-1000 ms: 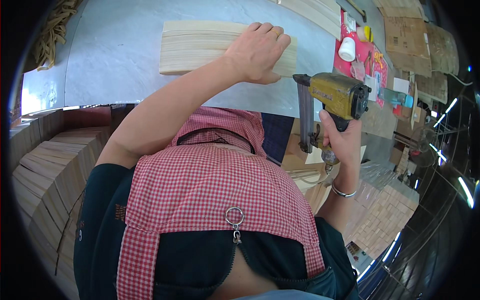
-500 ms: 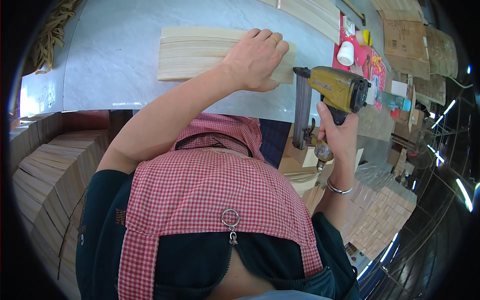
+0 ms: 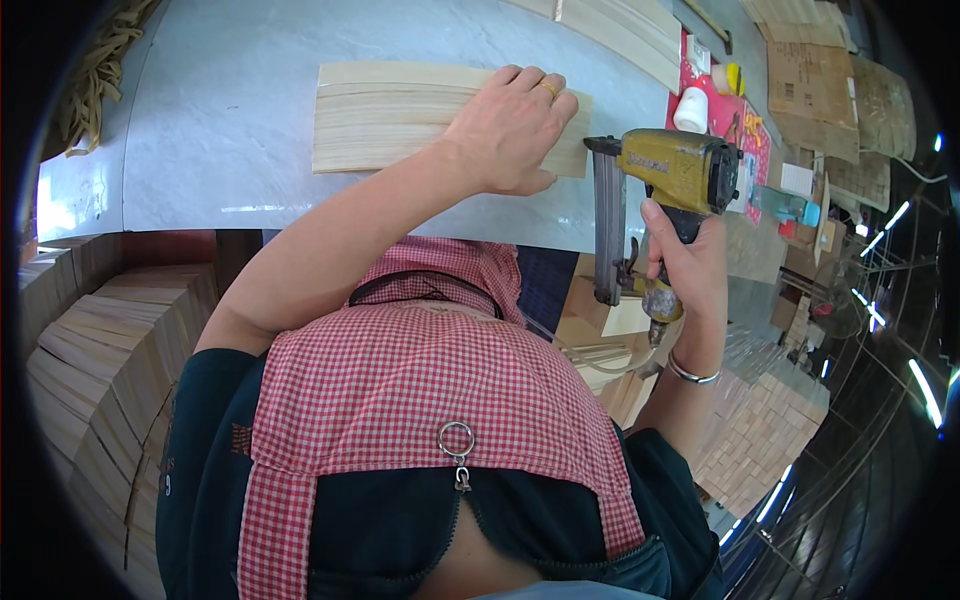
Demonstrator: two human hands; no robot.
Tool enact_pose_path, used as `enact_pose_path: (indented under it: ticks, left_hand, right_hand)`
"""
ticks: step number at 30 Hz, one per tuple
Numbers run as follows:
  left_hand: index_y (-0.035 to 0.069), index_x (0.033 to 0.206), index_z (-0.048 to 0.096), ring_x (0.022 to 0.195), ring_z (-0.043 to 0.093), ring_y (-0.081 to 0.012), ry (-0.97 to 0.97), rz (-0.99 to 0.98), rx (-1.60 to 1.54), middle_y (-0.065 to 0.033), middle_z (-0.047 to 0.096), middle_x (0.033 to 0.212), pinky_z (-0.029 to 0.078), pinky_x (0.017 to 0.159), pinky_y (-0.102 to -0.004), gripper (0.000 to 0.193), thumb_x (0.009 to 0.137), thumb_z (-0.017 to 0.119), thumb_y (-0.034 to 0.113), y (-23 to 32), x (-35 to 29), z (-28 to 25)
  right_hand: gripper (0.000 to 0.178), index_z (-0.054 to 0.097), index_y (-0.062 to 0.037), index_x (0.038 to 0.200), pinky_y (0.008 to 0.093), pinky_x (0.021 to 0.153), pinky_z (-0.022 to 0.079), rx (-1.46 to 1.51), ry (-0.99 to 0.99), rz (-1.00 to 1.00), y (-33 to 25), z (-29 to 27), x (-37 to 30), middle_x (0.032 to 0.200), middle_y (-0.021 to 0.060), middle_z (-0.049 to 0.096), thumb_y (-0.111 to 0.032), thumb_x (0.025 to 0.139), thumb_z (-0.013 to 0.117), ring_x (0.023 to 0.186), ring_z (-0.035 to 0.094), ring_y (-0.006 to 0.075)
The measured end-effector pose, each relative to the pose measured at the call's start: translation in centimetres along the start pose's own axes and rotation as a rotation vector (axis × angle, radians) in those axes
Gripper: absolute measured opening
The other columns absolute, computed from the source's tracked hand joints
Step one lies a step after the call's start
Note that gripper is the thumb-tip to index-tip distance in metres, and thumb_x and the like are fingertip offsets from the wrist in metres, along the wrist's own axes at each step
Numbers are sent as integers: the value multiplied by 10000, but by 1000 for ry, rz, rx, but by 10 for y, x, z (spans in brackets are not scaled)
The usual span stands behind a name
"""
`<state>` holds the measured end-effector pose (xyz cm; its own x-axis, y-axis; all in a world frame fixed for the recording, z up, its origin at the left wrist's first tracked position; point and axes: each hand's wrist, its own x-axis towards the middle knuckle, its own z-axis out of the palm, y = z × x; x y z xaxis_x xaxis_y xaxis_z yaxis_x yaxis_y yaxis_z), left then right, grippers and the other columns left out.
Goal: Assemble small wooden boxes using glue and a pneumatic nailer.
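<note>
Pale wooden strips [image 3: 385,120] lie side by side as a flat panel on the bluish-white tabletop [image 3: 225,110]. My left hand [image 3: 515,130] rests across the panel's right part, fingers bent over toward its far edge and thumb at the near edge. In my right hand [image 3: 693,262] is a yellow-and-black pneumatic nail gun [image 3: 668,165], gripped by its handle. Its nose points left, beside the panel's right end, and the long magazine hangs down toward me. Whether the nose touches the wood, I cannot tell.
More long wooden strips [image 3: 625,30] lie at the far right of the table. Beyond the nail gun, a red cloth [image 3: 695,70] carries a white bottle [image 3: 691,110] and small items. Wood stacks [image 3: 110,340] stand below left, cardboard boxes [image 3: 810,95] at right.
My right hand and the lower part of the nail gun have shifted slightly right and nearer me. My left hand stays in its place on the strips; the whole view has tilted slightly.
</note>
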<state>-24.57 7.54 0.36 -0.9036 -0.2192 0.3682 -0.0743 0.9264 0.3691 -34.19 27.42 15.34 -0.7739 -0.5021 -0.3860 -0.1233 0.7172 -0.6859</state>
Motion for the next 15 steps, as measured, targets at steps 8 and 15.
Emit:
enact_pose_path:
  ticks: [8, 15]
  left_hand:
    - [28, 1115, 593, 1077, 548, -291, -3, -2, -11, -148, 609, 1182, 398, 1010, -386, 592, 687, 799, 382, -1, 0, -2]
    - [8, 1142, 579, 1149, 528, -306, -76, -21, -45, -168, 575, 1280, 379, 1053, -397, 625, 694, 798, 385, 1, 2, -9]
  right_hand:
    - [294, 673, 15, 874, 228, 404, 409, -58, 22, -25, -23, 0, 29, 548, 5, 555, -264, 902, 763, 413, 475, 82]
    - [310, 675, 26, 924, 228, 404, 409, -87, -5, -17, -25, 2, 43, 559, 8, 558, -268, 897, 769, 423, 475, 84]
